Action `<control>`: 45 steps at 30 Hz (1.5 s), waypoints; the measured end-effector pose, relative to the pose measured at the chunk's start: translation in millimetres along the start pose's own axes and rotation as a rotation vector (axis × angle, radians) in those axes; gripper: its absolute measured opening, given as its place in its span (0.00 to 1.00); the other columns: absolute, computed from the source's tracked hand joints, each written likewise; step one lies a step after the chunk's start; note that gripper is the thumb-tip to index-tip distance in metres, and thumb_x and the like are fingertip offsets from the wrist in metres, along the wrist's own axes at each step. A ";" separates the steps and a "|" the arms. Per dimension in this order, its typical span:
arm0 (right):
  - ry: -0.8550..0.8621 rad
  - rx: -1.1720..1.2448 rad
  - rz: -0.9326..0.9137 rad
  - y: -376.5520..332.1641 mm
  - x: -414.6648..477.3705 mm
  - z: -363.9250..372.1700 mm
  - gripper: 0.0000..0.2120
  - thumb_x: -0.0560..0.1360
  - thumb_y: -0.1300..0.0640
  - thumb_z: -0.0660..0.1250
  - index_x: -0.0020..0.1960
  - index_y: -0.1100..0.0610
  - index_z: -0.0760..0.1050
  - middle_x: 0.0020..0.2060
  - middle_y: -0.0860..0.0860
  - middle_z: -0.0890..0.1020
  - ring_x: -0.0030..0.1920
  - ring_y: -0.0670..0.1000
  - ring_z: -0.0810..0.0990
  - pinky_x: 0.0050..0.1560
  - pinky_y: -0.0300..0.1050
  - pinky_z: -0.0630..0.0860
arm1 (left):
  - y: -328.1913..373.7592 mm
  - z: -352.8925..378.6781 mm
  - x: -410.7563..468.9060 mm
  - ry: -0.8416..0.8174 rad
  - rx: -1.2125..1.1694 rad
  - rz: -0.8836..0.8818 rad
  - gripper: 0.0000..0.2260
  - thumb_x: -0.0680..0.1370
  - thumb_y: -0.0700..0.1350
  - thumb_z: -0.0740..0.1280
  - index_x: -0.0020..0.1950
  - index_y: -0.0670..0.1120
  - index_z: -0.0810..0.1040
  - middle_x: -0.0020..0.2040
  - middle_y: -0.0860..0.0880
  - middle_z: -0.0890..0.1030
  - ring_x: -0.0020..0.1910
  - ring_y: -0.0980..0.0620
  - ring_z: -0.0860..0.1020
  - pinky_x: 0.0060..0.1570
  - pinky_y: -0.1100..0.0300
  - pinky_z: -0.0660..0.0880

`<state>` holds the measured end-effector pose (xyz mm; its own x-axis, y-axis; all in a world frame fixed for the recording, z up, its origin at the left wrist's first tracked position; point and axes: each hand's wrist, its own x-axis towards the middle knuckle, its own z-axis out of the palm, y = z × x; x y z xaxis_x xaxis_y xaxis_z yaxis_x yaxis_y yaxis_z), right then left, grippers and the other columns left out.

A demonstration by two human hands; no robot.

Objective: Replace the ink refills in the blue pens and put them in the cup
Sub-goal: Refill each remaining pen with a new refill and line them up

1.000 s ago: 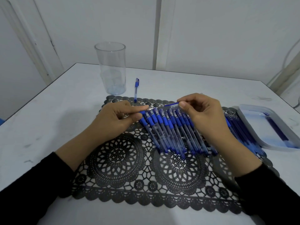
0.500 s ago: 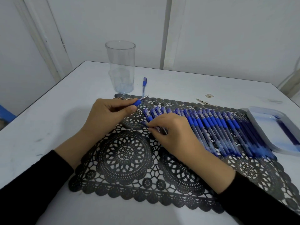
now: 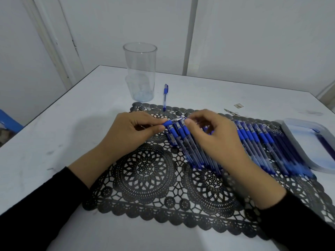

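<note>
My left hand point(image 3: 134, 132) pinches a blue pen point(image 3: 169, 122) by its rubber grip, metal tip pointing right. The curled thumb and forefinger of my right hand point(image 3: 212, 137) close on that tip; the motion blurs them. Below both hands, a row of several blue pens point(image 3: 253, 140) lies side by side on a black lace mat point(image 3: 145, 169), partly hidden by my right hand. The clear plastic cup point(image 3: 140, 75) stands upright behind the mat with no pens in it. One capped blue pen point(image 3: 165, 96) lies beside the cup.
A shallow plastic tray point(image 3: 299, 140) at the right edge holds dark blue refills point(image 3: 326, 145). A small metal part point(image 3: 230, 111) and a paper scrap point(image 3: 238, 105) lie behind the pen row. The white table point(image 3: 54, 142) meets a wall at the back.
My right hand has lifted from the left end of the pen row and come up to the tip of the pen in my left hand. The left hand has stayed put.
</note>
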<state>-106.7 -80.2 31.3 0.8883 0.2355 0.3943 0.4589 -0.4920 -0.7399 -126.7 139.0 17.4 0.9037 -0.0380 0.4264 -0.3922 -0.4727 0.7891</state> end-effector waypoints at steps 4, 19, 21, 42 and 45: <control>-0.087 0.209 0.027 2.2 1.1 0.3 0.08 0.74 0.51 0.72 0.52 0.50 0.83 0.42 0.46 0.84 0.45 0.48 0.81 0.47 0.42 0.79 | 2.4 4.5 -1.8 -0.036 0.001 0.076 0.14 0.70 0.48 0.73 0.55 0.52 0.83 0.43 0.60 0.85 0.40 0.60 0.82 0.42 0.71 0.74; -0.157 0.286 -0.046 7.3 -1.8 -2.4 0.06 0.75 0.54 0.72 0.51 0.51 0.81 0.40 0.44 0.81 0.41 0.45 0.78 0.43 0.43 0.77 | 7.6 4.8 -3.3 -0.108 -0.075 0.080 0.14 0.72 0.43 0.73 0.57 0.46 0.83 0.39 0.59 0.84 0.35 0.61 0.79 0.38 0.73 0.71; -0.154 0.191 -0.079 7.3 -2.6 -1.1 0.05 0.76 0.52 0.69 0.49 0.52 0.81 0.36 0.42 0.79 0.38 0.42 0.76 0.39 0.36 0.73 | 6.6 3.8 -3.3 -0.110 -0.072 0.079 0.13 0.72 0.44 0.73 0.56 0.47 0.83 0.39 0.54 0.85 0.34 0.60 0.78 0.37 0.72 0.72; -0.171 0.237 -0.062 8.5 -5.2 1.1 0.06 0.78 0.52 0.68 0.54 0.50 0.78 0.42 0.44 0.80 0.40 0.48 0.77 0.40 0.49 0.76 | 5.6 3.9 -2.6 -0.114 -0.026 0.074 0.13 0.72 0.44 0.73 0.56 0.48 0.83 0.39 0.52 0.84 0.33 0.60 0.78 0.36 0.72 0.71; -0.168 0.197 -0.091 8.8 -4.8 0.4 0.04 0.79 0.56 0.67 0.53 0.52 0.79 0.40 0.45 0.80 0.38 0.45 0.75 0.38 0.45 0.75 | 4.8 3.8 -2.6 -0.112 0.001 0.076 0.13 0.71 0.46 0.73 0.56 0.49 0.83 0.40 0.54 0.84 0.34 0.60 0.78 0.37 0.72 0.72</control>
<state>-106.9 -85.4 22.7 0.8262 0.4156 0.3803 0.5175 -0.2933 -0.8038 -130.3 133.5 18.4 0.8848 -0.1717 0.4332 -0.4604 -0.4652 0.7560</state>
